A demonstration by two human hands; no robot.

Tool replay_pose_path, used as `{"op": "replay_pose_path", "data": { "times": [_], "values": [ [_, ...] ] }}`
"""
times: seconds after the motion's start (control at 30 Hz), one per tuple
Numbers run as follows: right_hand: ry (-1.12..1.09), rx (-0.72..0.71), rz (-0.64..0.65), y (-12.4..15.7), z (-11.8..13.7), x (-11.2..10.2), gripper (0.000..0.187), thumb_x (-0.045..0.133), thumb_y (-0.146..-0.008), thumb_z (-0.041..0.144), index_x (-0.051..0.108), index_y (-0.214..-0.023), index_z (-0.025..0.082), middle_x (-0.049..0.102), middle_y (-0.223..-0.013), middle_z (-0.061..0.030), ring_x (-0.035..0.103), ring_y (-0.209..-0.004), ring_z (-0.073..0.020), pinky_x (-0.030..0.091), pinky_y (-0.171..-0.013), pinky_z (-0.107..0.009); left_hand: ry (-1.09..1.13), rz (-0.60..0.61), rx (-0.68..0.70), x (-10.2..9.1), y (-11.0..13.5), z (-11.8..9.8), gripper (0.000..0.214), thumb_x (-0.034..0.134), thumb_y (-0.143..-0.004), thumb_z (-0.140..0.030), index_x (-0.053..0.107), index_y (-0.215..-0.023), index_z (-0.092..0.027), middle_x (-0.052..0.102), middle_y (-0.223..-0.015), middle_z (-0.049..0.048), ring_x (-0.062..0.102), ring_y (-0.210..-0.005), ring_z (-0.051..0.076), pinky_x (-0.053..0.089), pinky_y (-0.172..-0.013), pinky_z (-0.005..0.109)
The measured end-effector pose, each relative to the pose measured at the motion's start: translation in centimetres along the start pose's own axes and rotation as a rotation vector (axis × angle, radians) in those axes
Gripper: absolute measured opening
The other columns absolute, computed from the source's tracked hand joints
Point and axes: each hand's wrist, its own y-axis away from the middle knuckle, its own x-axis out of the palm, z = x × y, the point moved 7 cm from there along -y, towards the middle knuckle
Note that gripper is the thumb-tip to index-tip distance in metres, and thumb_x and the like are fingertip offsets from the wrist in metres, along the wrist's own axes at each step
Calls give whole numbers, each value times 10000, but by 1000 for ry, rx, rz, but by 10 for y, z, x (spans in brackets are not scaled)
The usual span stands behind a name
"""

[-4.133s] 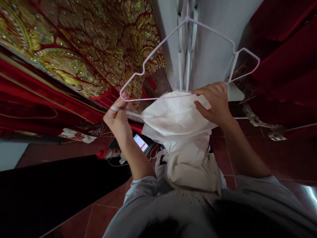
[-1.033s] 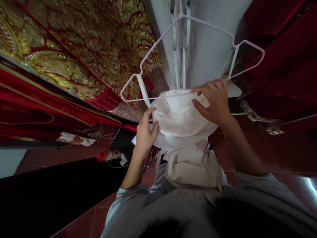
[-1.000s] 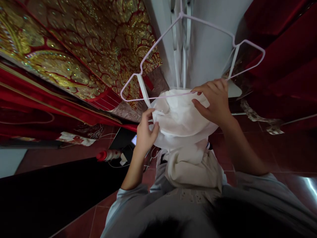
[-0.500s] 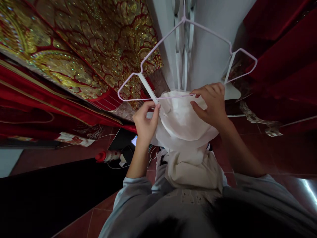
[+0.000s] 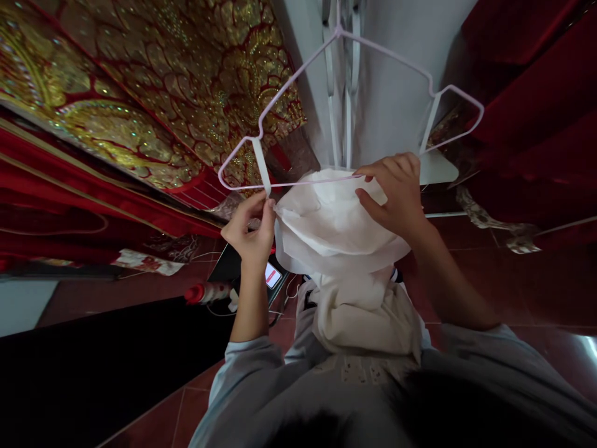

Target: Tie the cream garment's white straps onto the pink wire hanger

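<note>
A pale pink wire hanger (image 5: 298, 74) hangs in front of me from a point above. A white thin garment (image 5: 326, 230) bunches below its bottom bar. Two white straps run up from the cloth to the hanger's shoulder notches. My left hand (image 5: 249, 230) pinches the garment's left edge at the foot of the left strap (image 5: 261, 168). My right hand (image 5: 394, 193) grips the bunched cloth together with the hanger's bottom bar. More cream cloth (image 5: 364, 311) hangs down toward my chest.
Red fabric with gold embroidery (image 5: 140, 93) fills the upper left. Dark red velvet (image 5: 536, 93) hangs at the right. A white wall corner (image 5: 387, 106) is behind the hanger. On the red tiled floor lie a phone (image 5: 273, 275) with a lit screen, cables and a red-capped object (image 5: 205, 292).
My left hand moved from the hanger's left end to the garment's left edge, and the left strap now sits in the hanger's left notch. My right hand has stayed in place.
</note>
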Motion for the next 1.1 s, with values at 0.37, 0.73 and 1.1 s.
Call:
{"op": "replay_pose_path", "data": {
  "times": [0.37,0.73,1.1],
  "values": [
    [11,-15,-16,-1,-1,-2,224,557,-970,387,667,-1141,294,657,-942,-62,605,-995,-294,411,-1087,-579,17,635,-141,36,-13,-26,152,666,-986,-295,741,-873,-225,638,-863,47,621,-804,199,489,-656,313],
    [-35,-29,-44,0,2,-3,213,552,-969,356,665,-1140,298,658,-922,-39,603,-947,-261,421,-1067,-533,-15,350,-183,-13,-63,-74,341,663,-993,-463,643,-733,-243,545,-816,51,595,-869,246,491,-857,474],
    [-21,-39,-45,1,-1,4,246,532,-1000,398,662,-1180,292,682,-969,-60,612,-1015,-286,460,-1052,-551,664,-269,-445,-11,-81,11,117,677,-843,-251,585,-914,-256,759,-1200,76,566,-1426,322,494,-1131,455]
  ]
}}
